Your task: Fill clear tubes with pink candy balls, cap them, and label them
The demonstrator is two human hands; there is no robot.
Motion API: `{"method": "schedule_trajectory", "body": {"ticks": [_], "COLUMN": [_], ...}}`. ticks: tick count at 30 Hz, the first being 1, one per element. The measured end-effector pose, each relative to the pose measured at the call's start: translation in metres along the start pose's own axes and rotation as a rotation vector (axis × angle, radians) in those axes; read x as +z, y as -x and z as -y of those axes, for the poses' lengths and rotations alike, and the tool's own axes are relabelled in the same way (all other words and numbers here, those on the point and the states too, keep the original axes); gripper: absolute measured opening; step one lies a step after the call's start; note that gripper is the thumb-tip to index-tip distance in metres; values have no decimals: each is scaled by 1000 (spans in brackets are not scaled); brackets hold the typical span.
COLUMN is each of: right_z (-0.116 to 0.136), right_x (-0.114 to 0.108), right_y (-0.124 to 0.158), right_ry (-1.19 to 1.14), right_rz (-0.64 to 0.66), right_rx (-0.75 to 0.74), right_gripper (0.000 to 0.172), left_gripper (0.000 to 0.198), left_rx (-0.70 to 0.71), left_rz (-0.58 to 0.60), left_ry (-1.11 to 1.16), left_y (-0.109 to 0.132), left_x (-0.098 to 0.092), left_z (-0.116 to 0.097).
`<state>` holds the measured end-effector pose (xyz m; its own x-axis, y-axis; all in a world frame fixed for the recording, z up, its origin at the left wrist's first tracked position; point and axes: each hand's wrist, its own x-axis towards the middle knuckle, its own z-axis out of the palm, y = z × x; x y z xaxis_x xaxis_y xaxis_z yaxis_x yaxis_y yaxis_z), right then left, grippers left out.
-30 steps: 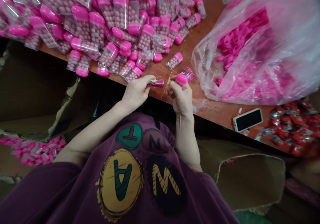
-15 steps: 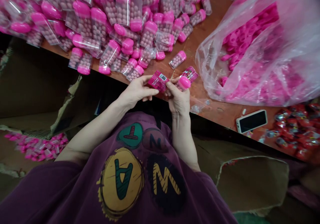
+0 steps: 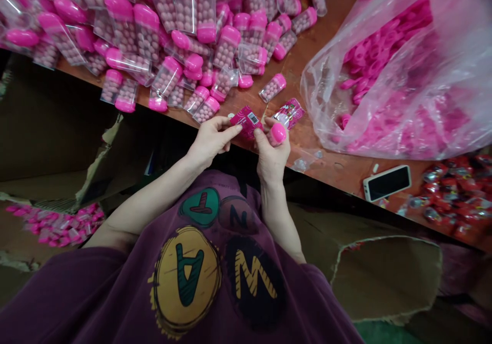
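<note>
My left hand (image 3: 211,141) pinches the left end of a pink printed label (image 3: 246,121) with a barcode on it. The thumb of my right hand (image 3: 273,157) presses on the label's right end. Curled in that same hand is a small candy container with a pink cap (image 3: 278,133); the fingers hide most of its body. Just beyond the right hand is a second shiny printed label (image 3: 290,114). A clear pink-capped container of pale pink balls (image 3: 272,87) lies by itself a little farther off.
Many similar containers (image 3: 226,46) are heaped at the back left of the brown table (image 3: 330,167). At the right stand a clear plastic bag (image 3: 319,93) of pink parts, a phone (image 3: 387,183) and red wrapped pieces (image 3: 453,190). Cardboard boxes (image 3: 388,277) sit below the edge.
The label between my hands has turned slightly, and the container in my right hand has tilted, its cap shifting left and down. The view has moved a little.
</note>
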<state>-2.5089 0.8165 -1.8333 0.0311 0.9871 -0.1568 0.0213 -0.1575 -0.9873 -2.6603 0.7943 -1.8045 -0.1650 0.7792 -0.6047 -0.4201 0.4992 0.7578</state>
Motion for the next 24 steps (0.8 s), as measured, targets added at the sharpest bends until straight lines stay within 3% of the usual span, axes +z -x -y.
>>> {"method": "schedule_trajectory", "body": {"ticks": [2,6,9,12,14,17,19,22,24], "right_z": [0,-11,-21,-25,-24,-23,-22,-17,-12], "right_x": [-4,-12,-20,-29,-33,-32,-27,-19,-15], "right_y": [3,10,13,12,11,13,17,23,22], "right_ry": [196,511,684,727,723,706,648,467,280], "right_rz": [-9,194,255,218,213,320,370,174,60], "right_rx": [-199,-462,-530,-540,-523,-488,-496,-460,-274], "right_gripper": [27,23,30,39,42,39,33,27,29], "left_gripper": [22,30,36,45,49,50,42,33,33], "left_rx": [-14,-104,-57,51,28,-76,-82,-66,-71], "left_rz": [-28,129,-30,-181,-122,66,80,20,33], "left_ry": [-14,76,142,93,55,57,102,109,80], "left_y": [4,10,14,21,26,27,23,13,10], "left_x": [4,11,10,6,6,8,8,3,-2], "left_z": [-2,-8,-9,-6,-4,0,1,-1,-3]}}
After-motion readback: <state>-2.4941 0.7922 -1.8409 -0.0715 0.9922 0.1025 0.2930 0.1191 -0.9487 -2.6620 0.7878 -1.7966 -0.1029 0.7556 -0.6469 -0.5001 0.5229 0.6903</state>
